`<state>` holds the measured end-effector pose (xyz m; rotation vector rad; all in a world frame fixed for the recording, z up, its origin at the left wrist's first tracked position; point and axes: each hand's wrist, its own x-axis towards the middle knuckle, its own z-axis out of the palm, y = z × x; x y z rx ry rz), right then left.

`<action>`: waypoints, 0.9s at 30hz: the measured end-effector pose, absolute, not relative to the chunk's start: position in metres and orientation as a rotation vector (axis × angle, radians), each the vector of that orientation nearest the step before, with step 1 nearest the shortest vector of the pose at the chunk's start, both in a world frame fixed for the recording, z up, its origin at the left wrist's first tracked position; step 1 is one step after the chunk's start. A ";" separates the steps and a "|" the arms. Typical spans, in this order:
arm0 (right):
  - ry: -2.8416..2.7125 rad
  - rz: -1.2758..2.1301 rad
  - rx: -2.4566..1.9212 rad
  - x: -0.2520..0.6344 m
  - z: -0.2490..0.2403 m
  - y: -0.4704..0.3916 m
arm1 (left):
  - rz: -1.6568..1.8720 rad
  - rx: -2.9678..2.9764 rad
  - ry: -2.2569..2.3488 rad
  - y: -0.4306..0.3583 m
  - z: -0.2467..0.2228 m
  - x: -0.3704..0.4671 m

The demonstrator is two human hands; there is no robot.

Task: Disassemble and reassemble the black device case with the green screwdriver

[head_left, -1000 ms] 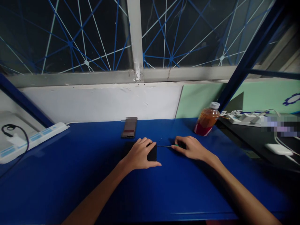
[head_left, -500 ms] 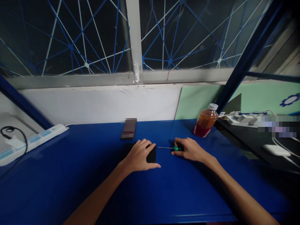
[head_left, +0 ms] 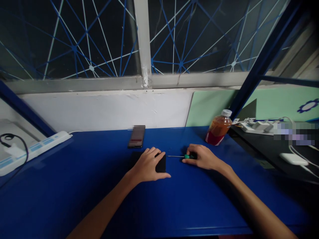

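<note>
Under my left hand (head_left: 148, 166) lies a flat black box-like object (head_left: 161, 163) on the blue table; its kind is unclear. The fingers rest over its top and far edge, while the thumb stretches along its near side. My right hand (head_left: 200, 156) is closed around the green and black handle of a screwdriver (head_left: 186, 156). Its thin metal shaft lies level and points left, the tip at the right edge of the black object. Whether the tip sits in a screw is too small to see.
A phone (head_left: 137, 136) lies behind my left hand on the blue table (head_left: 159, 205). Back right stands a bottle of orange drink (head_left: 218, 128). Power strips lie at the left (head_left: 37, 151) and right (head_left: 260, 127), with cables and a white charger (head_left: 294, 159) on a black surface.
My right hand has shifted slightly up and left with the screwdriver, bringing its tip closer to the black object's edge. My left hand stays in place.
</note>
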<state>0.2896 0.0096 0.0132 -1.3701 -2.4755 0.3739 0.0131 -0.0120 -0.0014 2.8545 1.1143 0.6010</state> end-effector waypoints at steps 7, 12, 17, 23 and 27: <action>-2.466 0.403 -1.411 0.286 0.012 0.009 | 0.573 2.858 1.132 -0.013 0.000 0.014; -2.428 0.453 -1.387 0.285 0.015 0.007 | 0.575 2.864 1.141 -0.014 0.001 0.014; -2.426 0.448 -1.370 0.289 0.016 0.009 | 0.579 2.861 1.137 -0.014 -0.002 0.013; -2.443 0.421 -1.335 0.291 0.012 0.012 | 0.548 2.858 1.147 -0.014 -0.001 0.014; -2.458 0.428 -1.380 0.288 0.010 0.010 | 0.552 2.856 1.142 -0.013 0.000 0.014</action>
